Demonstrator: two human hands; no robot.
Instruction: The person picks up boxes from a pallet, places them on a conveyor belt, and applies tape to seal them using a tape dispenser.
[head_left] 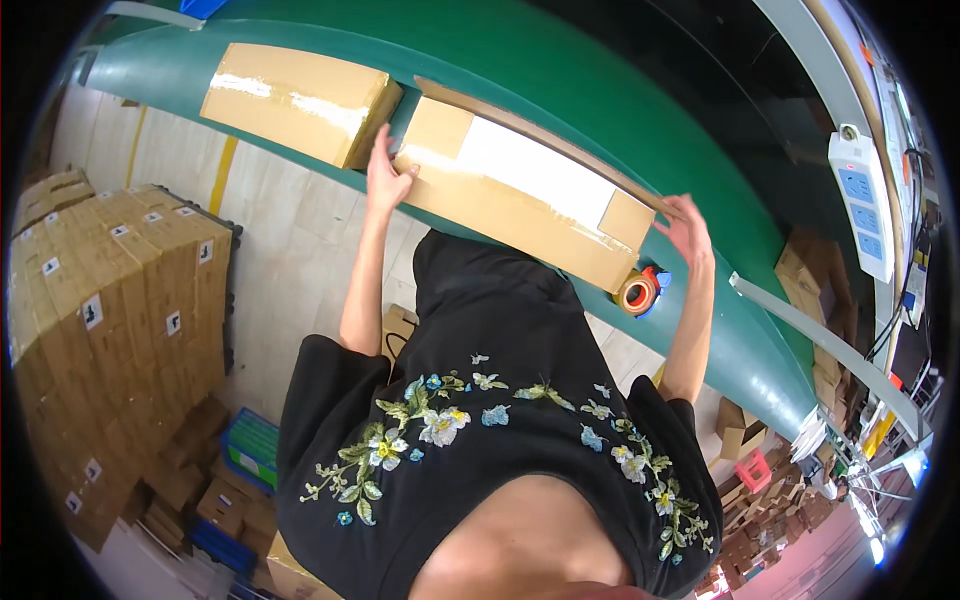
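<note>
A long cardboard box (520,205) lies on the green work surface in front of me. Its long far flap (545,137) stands up, and between tan panels at both ends is a bright white area (530,165). My left hand (388,182) is at the box's left end, thumb against the corner and fingers stretched apart. At the right end, my right hand (687,232) has its fingers around the flap's end. A tape dispenser (640,291) with a roll of tape sits beside the box, near my right wrist. Left of my left hand lies a taped cardboard box (295,103).
Stacked cartons (120,290) stand on the floor at left, near a green crate (250,447). A metal rail (830,350) crosses the bench at right. Beyond it hangs a white power strip (860,205); more cartons (815,285) lie at the right.
</note>
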